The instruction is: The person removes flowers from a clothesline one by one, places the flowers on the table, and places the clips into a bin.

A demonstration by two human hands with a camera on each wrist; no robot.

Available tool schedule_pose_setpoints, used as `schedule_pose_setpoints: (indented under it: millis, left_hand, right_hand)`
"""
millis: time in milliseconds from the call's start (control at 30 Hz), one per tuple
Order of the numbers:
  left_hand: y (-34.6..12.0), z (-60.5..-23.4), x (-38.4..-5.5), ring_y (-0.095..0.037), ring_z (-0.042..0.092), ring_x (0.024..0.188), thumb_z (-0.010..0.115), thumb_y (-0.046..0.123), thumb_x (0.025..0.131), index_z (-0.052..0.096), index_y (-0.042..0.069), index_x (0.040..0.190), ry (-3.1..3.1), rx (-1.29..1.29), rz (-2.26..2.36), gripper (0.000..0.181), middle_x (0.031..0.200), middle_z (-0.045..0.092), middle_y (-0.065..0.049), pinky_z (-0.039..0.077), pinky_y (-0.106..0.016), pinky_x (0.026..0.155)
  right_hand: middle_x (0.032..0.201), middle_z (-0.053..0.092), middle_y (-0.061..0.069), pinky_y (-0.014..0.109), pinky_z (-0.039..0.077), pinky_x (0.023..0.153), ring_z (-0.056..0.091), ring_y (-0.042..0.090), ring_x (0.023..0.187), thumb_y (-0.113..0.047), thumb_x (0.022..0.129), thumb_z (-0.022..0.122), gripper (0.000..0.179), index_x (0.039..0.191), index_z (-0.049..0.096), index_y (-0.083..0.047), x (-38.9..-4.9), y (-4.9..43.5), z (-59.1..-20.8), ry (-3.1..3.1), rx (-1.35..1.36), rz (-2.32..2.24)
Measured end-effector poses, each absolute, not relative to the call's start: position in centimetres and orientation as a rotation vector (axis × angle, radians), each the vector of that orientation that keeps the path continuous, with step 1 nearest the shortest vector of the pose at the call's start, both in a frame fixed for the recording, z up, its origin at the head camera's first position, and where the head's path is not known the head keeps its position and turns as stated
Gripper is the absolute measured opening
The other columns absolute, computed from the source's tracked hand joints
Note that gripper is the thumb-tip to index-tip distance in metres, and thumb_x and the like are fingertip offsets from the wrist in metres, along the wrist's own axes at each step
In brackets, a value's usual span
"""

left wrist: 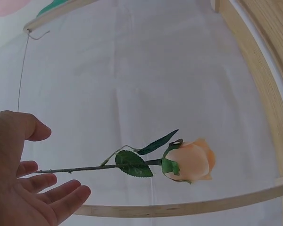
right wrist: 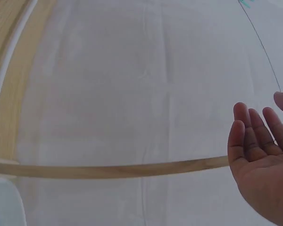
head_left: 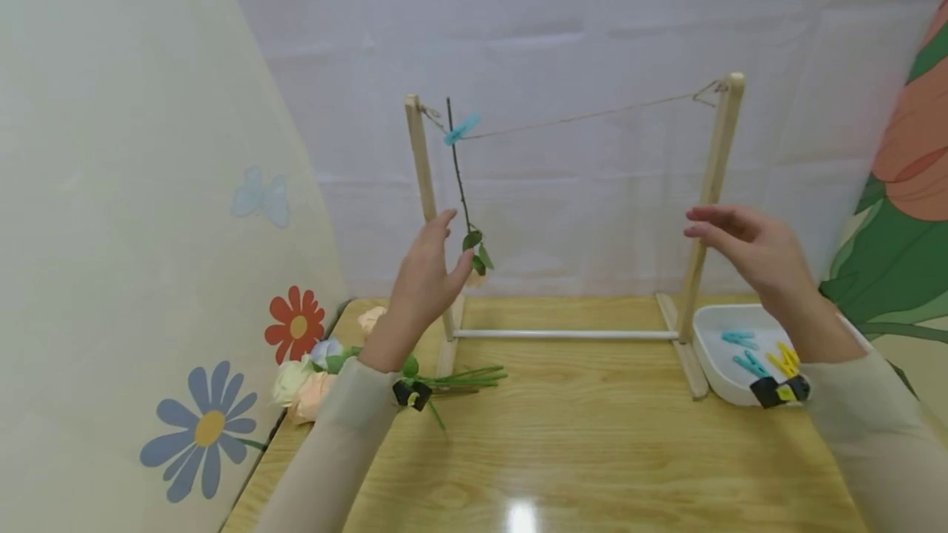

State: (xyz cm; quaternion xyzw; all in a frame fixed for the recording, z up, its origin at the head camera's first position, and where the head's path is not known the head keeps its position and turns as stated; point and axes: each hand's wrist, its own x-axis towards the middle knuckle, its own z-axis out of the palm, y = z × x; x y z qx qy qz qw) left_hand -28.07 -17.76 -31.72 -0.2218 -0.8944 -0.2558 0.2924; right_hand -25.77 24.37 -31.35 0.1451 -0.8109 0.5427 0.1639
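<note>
A peach artificial rose [left wrist: 188, 161] hangs head down from a string [head_left: 578, 118], its stem pinned there by a blue clothespin [head_left: 462, 129]. My left hand [head_left: 427, 274] is beside the lower stem and leaves, fingers relaxed and holding nothing. In the left wrist view the stem passes behind the fingers; whether they touch it I cannot tell. My right hand [head_left: 751, 249] hovers in front of the right wooden post [head_left: 716, 163], with loosely bent fingers and nothing in them. In the right wrist view its palm [right wrist: 269, 174] shows bare.
Several artificial flowers [head_left: 304, 385] lie at the table's left, stems pointing right, partly behind my left forearm. A white bin [head_left: 711, 352] with blue and yellow clothespins stands right, partly behind my right arm. A white bar [head_left: 563, 335] joins the wooden frame's feet near the tabletop [head_left: 592, 434].
</note>
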Motion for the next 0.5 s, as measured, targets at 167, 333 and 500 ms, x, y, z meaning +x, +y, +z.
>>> schedule_pose_setpoints:
  millis: [167,333,500]
  left_hand:
    - [-17.2,-31.4,-28.5,-0.041,0.057,0.123,0.062,0.020,0.101,0.027,0.005,0.158,-2.432,-0.549,-0.809,0.069,0.148,0.046,-0.025,0.054,-0.053,0.095]
    - [-16.9,-31.1,-29.4,-0.038,0.051,0.134,0.061,0.021,0.101,0.024,0.007,0.159,-2.421,-0.517,-0.944,0.071,0.155,0.039,-0.024,0.051,-0.049,0.102]
    - [-16.6,-30.7,-30.3,-0.038,0.043,0.142,0.060,0.018,0.101,0.021,0.005,0.160,-2.370,-0.530,-1.088,0.072,0.163,0.028,-0.018,0.048,-0.048,0.106]
  right_hand:
    - [0.112,0.070,-0.016,0.013,0.052,0.087,0.069,0.004,0.102,-0.023,0.101,0.063,0.037,0.132,0.063,-0.001,-26.3,22.5,-30.4,-2.198,0.488,1.636]
    - [0.109,0.072,-0.013,0.015,0.053,0.085,0.069,0.006,0.100,-0.021,0.100,0.065,0.036,0.129,0.064,0.000,-26.7,21.0,-29.5,-2.150,0.514,1.668]
    - [0.109,0.072,-0.006,0.016,0.053,0.086,0.067,0.009,0.098,-0.022,0.099,0.067,0.034,0.126,0.066,-0.002,-27.2,19.6,-28.5,-2.096,0.514,1.730]
